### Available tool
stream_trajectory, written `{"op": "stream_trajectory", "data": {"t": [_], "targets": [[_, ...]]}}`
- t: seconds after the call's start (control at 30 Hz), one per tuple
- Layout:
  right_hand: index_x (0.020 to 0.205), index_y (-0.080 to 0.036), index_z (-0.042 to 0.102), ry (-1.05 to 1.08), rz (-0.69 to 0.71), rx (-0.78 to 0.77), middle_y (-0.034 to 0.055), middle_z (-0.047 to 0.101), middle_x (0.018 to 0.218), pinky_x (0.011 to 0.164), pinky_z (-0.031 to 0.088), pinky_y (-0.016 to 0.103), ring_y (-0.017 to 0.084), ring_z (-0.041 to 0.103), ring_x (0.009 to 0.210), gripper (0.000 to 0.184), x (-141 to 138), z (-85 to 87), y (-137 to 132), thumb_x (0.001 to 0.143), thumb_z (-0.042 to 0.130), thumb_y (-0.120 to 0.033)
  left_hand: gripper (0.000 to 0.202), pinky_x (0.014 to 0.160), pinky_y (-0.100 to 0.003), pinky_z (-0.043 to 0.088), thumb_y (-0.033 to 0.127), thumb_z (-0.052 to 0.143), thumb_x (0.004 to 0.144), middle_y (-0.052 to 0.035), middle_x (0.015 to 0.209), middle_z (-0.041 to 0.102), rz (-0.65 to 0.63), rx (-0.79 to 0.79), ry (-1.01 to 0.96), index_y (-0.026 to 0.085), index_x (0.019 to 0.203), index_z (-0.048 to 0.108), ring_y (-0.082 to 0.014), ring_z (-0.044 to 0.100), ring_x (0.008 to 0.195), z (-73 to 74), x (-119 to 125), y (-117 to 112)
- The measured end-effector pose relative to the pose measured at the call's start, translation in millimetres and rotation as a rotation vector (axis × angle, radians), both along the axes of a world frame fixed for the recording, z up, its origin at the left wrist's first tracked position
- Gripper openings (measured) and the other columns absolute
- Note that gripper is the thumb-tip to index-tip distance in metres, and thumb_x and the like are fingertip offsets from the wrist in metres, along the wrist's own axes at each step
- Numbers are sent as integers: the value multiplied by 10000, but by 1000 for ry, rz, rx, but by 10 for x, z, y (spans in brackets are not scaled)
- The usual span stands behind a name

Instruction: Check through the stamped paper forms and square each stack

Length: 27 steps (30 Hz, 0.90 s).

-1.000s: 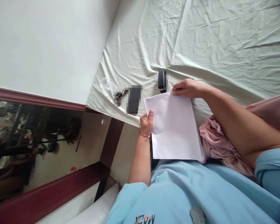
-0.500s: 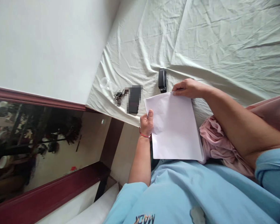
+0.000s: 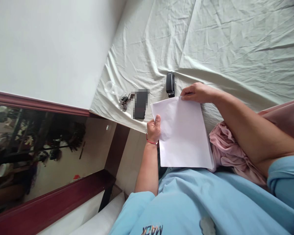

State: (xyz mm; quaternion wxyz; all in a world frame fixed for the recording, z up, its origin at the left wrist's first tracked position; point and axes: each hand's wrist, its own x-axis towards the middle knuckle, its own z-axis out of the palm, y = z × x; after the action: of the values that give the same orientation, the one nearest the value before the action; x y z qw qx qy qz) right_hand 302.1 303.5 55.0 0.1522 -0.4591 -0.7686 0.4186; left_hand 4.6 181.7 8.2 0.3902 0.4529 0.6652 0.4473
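Observation:
White sheets of paper point(image 3: 183, 137), with more than one edge showing at the lower right, lie over my lap. My left hand point(image 3: 154, 130) grips their left edge, thumb on top and the other fingers hidden underneath. At the far edge, my right hand point(image 3: 197, 92) pinches the paper near its upper right corner. Just beyond that edge a black stapler point(image 3: 170, 83) rests on the pale sheet, apart from both hands.
Left of the paper lie a dark phone-like object point(image 3: 140, 104), partly blurred out, a bunch of keys point(image 3: 124, 101) and a clear plastic piece point(image 3: 112, 87). They rest on a wrinkled bedsheet point(image 3: 218, 36). Pink cloth point(image 3: 225, 140) is bunched at the right. A dark red wooden frame point(image 3: 63, 192) stands at left.

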Motion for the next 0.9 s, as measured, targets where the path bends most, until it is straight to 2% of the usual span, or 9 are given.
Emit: {"op": "stream_trajectory", "data": {"t": [0.13, 0.3, 0.47, 0.7, 0.9], "targets": [[1068, -269, 859, -2, -1, 5, 23, 793, 915, 786, 500, 327, 224, 674, 848, 346, -1, -1, 0, 922, 642, -495, 814, 530, -295, 267, 917, 714, 842, 47, 554, 301, -59, 49, 46, 234, 560, 371, -103, 294, 559, -4, -6, 0], [1055, -264, 854, -8, -5, 2, 16, 787, 904, 775, 492, 317, 211, 665, 831, 335, -5, 15, -7, 923, 641, -487, 790, 542, -290, 286, 905, 683, 880, 46, 560, 318, -85, 56, 62, 230, 580, 402, -106, 304, 562, 4, -6, -2], [1043, -247, 843, -10, -14, -11, 23, 789, 928, 784, 495, 320, 211, 665, 835, 338, -12, 39, -19, 914, 637, -482, 817, 537, -301, 242, 923, 683, 862, 47, 561, 288, -77, 57, 77, 237, 581, 338, -102, 275, 559, 8, -8, -3], [1062, -268, 853, -8, -8, 2, 18, 794, 932, 793, 493, 319, 222, 679, 878, 350, -5, 5, -7, 933, 635, -510, 774, 553, -295, 306, 878, 749, 849, 40, 575, 337, -33, 31, 37, 226, 569, 439, -115, 345, 579, -25, -18, 2], [1070, -257, 857, -20, -9, 6, 25, 787, 911, 787, 484, 322, 218, 667, 849, 347, -8, 6, -5, 933, 636, -487, 816, 557, -302, 276, 935, 702, 835, 45, 576, 313, -70, 58, 55, 230, 572, 386, -104, 296, 575, -8, -6, 5]]}}
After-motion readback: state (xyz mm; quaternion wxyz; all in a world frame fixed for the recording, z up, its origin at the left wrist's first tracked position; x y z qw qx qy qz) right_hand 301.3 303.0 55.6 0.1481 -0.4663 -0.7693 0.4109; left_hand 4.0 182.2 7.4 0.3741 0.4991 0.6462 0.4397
